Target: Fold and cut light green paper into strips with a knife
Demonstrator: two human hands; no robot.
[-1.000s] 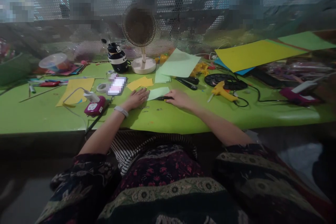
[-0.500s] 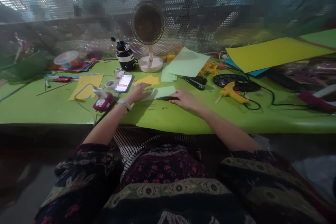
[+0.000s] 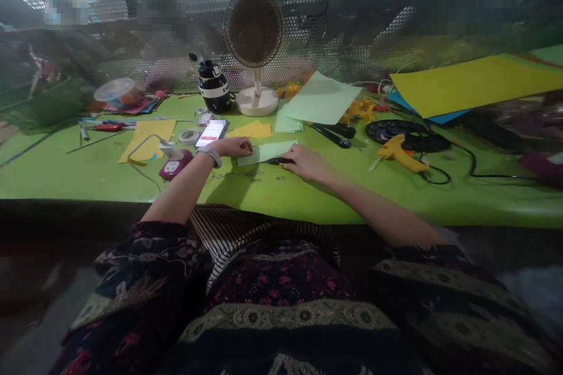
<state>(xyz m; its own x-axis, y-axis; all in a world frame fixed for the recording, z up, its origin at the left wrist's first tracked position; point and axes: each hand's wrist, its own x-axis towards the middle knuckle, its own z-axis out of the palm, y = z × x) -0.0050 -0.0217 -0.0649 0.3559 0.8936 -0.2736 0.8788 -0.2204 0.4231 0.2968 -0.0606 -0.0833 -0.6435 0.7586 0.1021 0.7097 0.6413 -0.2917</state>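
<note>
A pale green paper strip lies on the green table in front of me. Over its left end is my left hand, fingers curled and pressed together; what they pinch, if anything, is too small to make out. At the strip's lower right edge my right hand is closed on a slim black tool with a bit of yellow by the fingers. Its tip points left along the paper's near edge, and the palm hides the rest. Behind the left hand lie orange paper pieces and a lit phone.
Black-handled scissors, pale green sheets and a fan stand behind. Rightward are a yellow glue gun with its cord and a black palette. A magenta adapter, tape roll and bottle are leftward.
My left hand has lifted from lying flat on the strip, and its fingers have curled together. My right hand stays at the strip's right with the black tool. The view has shifted slightly.
</note>
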